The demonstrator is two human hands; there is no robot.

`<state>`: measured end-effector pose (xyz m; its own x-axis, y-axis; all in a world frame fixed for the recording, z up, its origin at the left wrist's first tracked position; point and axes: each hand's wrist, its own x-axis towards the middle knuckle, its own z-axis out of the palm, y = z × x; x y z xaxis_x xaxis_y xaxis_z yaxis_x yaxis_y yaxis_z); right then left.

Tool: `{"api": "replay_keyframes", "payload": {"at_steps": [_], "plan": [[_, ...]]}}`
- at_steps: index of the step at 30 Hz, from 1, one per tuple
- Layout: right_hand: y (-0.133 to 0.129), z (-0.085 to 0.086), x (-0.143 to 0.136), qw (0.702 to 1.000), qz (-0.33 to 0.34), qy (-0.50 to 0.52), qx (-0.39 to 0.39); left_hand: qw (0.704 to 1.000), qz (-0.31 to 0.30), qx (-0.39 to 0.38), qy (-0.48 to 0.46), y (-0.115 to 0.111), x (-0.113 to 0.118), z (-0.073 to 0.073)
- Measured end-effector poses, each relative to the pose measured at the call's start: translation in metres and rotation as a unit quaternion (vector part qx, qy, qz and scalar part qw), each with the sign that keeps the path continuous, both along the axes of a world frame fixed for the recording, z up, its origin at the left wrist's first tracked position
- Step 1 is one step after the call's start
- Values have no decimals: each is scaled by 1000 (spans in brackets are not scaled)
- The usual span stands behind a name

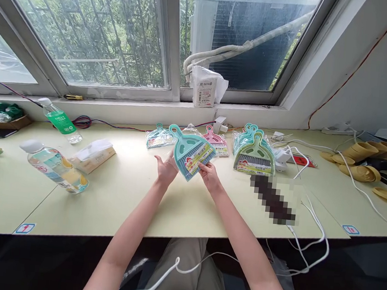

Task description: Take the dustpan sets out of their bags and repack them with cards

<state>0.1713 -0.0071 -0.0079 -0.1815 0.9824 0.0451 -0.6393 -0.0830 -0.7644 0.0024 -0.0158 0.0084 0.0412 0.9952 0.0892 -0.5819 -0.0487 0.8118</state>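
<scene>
A teal dustpan and brush set [193, 152] with a yellow label is held tilted above the table, its handle toward the upper left. My left hand [168, 167] supports it at the left edge, thumb spread out and the other fingers partly behind the set. On the lower right side, my right hand [209, 175] pinches the set at its label. Behind it lie a wrapped teal set [159, 137] and a wrapped pink set [218, 143]. Farther right, a green set [256, 155] rests in front of several teal sets [244, 138].
Two bottles [60, 121] [56, 168] and a tissue pack [93, 155] are at the left. White cables [319, 239] hang over the right front edge near a pixelated dark object [272, 200]. Yellow cups [364, 152] stand far right.
</scene>
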Motion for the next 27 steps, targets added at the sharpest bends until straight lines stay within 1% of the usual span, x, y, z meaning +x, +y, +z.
{"api": "replay_keyframes", "payload": {"at_steps": [3, 6, 8, 9, 10, 12, 14, 16, 18, 20, 25, 27], "plan": [[-9, -1, -11, 998, 59, -16, 3, 999, -17, -34, 14, 1, -5, -6], [-19, -3, -22, 994, 106, -32, 18, 995, -84, -52, 23, -1, 2, -17], [-23, -3, -27, 993, 107, -31, 22, 989, -139, -54, 20, -1, 12, -25], [-23, -4, -28, 994, 99, -27, 22, 986, -154, -56, 17, 0, 17, -28], [-23, -4, -28, 996, 86, -21, 20, 986, -155, -57, 14, 1, 21, -29], [-19, -5, -27, 998, 54, -6, 11, 992, -112, -54, 2, 3, 25, -28], [-13, -7, -24, 1000, 21, 7, -2, 998, -49, -43, -15, 5, 24, -23], [-8, -10, -22, 1000, -10, 12, -17, 999, -10, -39, -21, 5, 19, -16], [-4, -13, -20, 998, -41, 15, -32, 999, 2, -36, -7, 3, 15, -12], [-2, -15, -19, 997, -65, 19, -45, 999, 4, -33, 24, 1, 15, -11], [2, -20, -17, 993, -105, 17, -54, 991, 23, -33, 125, -1, 24, -21], [3, -22, -17, 994, -99, 9, -51, 988, 38, -43, 145, 0, 25, -26]]}}
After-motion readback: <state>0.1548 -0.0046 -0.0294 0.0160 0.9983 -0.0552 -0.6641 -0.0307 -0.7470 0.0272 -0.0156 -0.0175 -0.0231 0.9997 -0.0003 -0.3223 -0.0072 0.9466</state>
